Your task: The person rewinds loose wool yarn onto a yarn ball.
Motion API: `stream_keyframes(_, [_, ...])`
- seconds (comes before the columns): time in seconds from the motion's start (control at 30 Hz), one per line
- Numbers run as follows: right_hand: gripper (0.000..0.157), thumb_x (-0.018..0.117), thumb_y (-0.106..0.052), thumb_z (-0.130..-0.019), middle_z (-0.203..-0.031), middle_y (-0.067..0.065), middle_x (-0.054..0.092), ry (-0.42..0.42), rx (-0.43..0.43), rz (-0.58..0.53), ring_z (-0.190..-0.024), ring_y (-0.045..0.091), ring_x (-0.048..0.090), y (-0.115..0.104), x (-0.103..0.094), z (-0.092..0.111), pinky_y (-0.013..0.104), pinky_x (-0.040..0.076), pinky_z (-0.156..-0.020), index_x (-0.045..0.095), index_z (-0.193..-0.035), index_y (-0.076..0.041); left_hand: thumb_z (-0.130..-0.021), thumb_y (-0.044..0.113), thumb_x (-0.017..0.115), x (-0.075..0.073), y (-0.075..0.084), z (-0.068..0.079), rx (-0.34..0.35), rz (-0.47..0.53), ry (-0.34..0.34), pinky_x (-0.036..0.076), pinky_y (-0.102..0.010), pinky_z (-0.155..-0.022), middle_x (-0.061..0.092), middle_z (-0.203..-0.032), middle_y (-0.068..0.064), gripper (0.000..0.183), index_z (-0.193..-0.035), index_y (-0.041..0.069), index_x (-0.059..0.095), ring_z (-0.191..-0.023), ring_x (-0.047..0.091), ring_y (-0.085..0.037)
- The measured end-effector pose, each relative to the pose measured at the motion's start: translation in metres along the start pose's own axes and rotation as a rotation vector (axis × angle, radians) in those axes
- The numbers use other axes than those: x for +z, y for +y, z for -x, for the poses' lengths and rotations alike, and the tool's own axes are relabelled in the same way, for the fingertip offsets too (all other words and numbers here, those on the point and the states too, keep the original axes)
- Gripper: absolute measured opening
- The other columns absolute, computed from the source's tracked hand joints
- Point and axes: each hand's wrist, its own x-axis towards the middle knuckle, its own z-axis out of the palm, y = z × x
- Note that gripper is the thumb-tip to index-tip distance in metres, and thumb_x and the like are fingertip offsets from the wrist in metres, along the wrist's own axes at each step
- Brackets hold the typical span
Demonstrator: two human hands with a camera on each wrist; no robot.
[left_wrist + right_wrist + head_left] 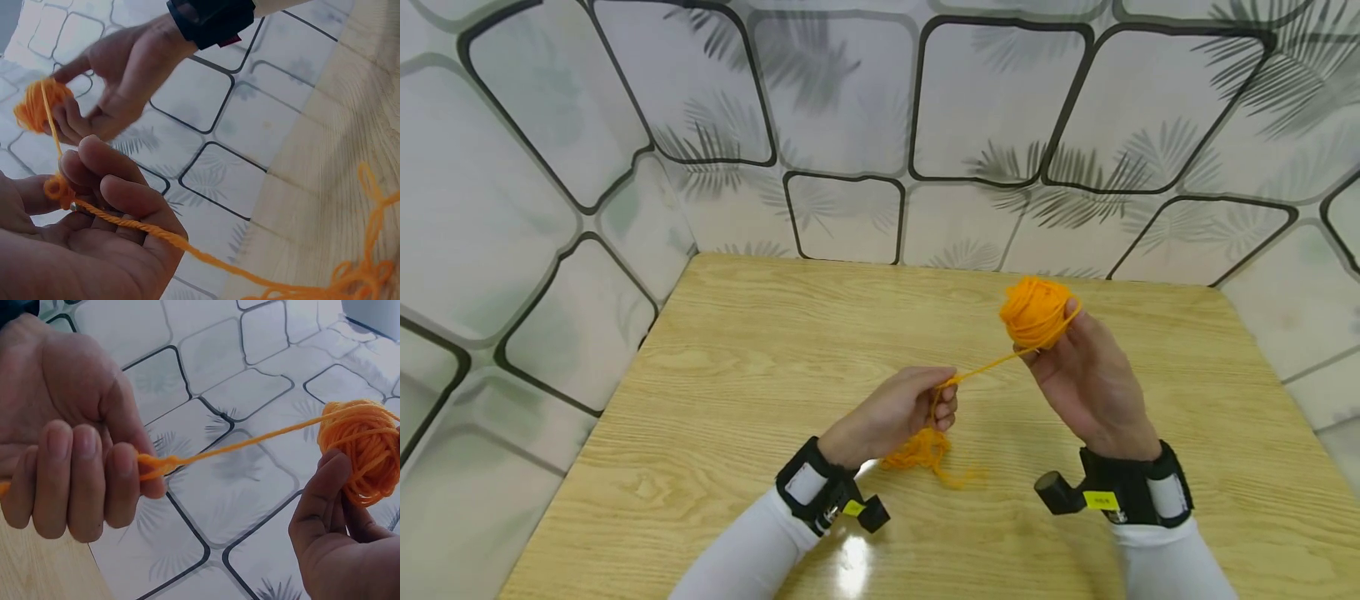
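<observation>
One orange yarn ball, raised above the wood-grain tabletop between thumb and fingertips of the right hand, presumably to give the yarn a clear run; single strand stretched straight to the left hand, pinched at a small loop between thumb and forefinger, probably for tension; loose orange yarn tangle on the tabletop below.
</observation>
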Motion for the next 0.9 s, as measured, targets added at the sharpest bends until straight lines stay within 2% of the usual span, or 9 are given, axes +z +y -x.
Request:
stream_keyframes(0.2, [0.039, 0.026, -0.020, -0.102, -0.122, 0.009, 0.049, -0.036, -0.020, 0.052, -0.106, 0.021, 0.047, -0.003, 0.008, 0.000, 0.030, 0.038, -0.089, 0.037, -0.133, 0.001, -0.095, 0.039, 0.046, -0.006, -0.003, -0.002, -0.039, 0.089, -0.007, 0.032, -0.028, -0.061, 0.034, -0.068, -0.003, 0.037, -0.076, 0.008, 0.041, -0.059, 0.037, -0.015])
stream_keyframes(0.4, [0.038, 0.027, -0.019, -0.102, -0.121, 0.010, 0.050, -0.038, -0.035, 0.039, -0.106, 0.022, 0.048, -0.005, 0.012, -0.002, 0.030, 0.038, -0.089, 0.040, -0.131, 0.002, -0.096, 0.039, 0.045, -0.009, -0.004, -0.003, -0.048, 0.113, -0.031, 0.025, -0.024, -0.051, 0.032, -0.066, -0.001, 0.036, -0.077, 0.008, 0.039, -0.050, 0.028, -0.012])
stream_keyframes(0.6, [0.038, 0.026, -0.018, -0.102, -0.118, 0.012, 0.052, -0.107, -0.053, 0.034, -0.104, 0.023, 0.049, -0.006, 0.020, 0.002, 0.031, 0.039, -0.089, 0.044, -0.126, 0.005, -0.096, 0.037, 0.044, -0.016, -0.005, -0.008, -0.067, 0.111, 0.032, 0.023, -0.022, -0.048, 0.034, -0.065, 0.000, 0.034, -0.078, 0.009, 0.039, -0.049, 0.029, -0.010])
stream_keyframes(0.77, [0.037, 0.027, -0.017, -0.102, -0.112, 0.012, 0.056, -0.179, -0.050, 0.095, -0.100, 0.023, 0.051, -0.006, 0.025, 0.008, 0.032, 0.039, -0.088, 0.049, -0.120, 0.007, -0.096, 0.036, 0.046, -0.025, -0.002, -0.016, -0.070, 0.147, 0.072, 0.025, -0.021, -0.049, 0.034, -0.064, 0.001, 0.032, -0.077, 0.010, 0.041, -0.050, 0.032, -0.010])
stream_keyframes(0.9, [0.033, 0.030, -0.014, -0.101, -0.108, 0.009, 0.058, -0.220, 0.019, 0.165, -0.095, 0.020, 0.052, -0.005, 0.025, 0.016, 0.031, 0.041, -0.086, 0.051, -0.118, 0.005, -0.096, 0.034, 0.046, -0.032, 0.003, -0.021, -0.046, 0.174, 0.080, 0.025, -0.022, -0.050, 0.034, -0.065, 0.001, 0.031, -0.077, 0.010, 0.040, -0.050, 0.033, -0.010])
